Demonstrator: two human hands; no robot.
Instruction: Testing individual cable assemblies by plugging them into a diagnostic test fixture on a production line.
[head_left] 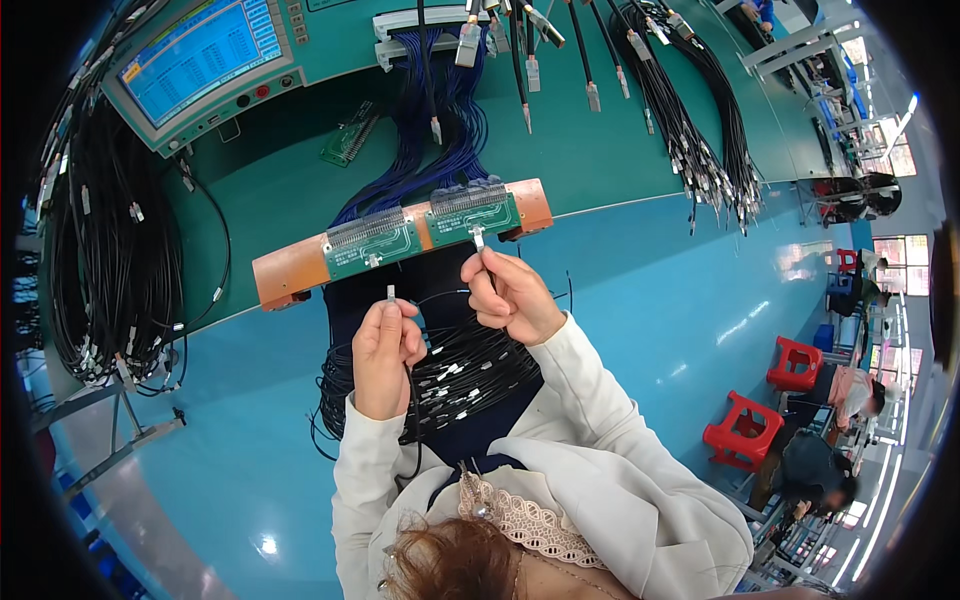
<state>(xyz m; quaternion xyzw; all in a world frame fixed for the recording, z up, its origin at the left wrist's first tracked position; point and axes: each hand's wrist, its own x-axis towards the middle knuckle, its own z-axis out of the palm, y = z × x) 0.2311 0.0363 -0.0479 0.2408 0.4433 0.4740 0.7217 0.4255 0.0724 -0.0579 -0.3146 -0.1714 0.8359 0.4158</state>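
My left hand (382, 350) pinches a black cable just behind its metal plug (391, 292). That plug points up, a short gap below the small socket (374, 261) on the left green circuit board (385, 246). With thumb and fingers closed, my right hand (512, 296) grips another cable by its plug (480, 242). Its tip meets the socket on the right green circuit board (480, 214); how deep it sits I cannot tell. Both boards are fixed along an orange-brown bar (290, 268) at the table's near edge. Many black cables (450, 375) with silver plugs lie across my lap.
Dark blue wires (410, 150) run from the boards to a tester with a lit screen (200, 65). A loose green board (348, 142) lies on the green table (590, 165). Black cable bundles hang at left (115, 260) and right (690, 150). Red stools (742, 432) stand rightward, near other people.
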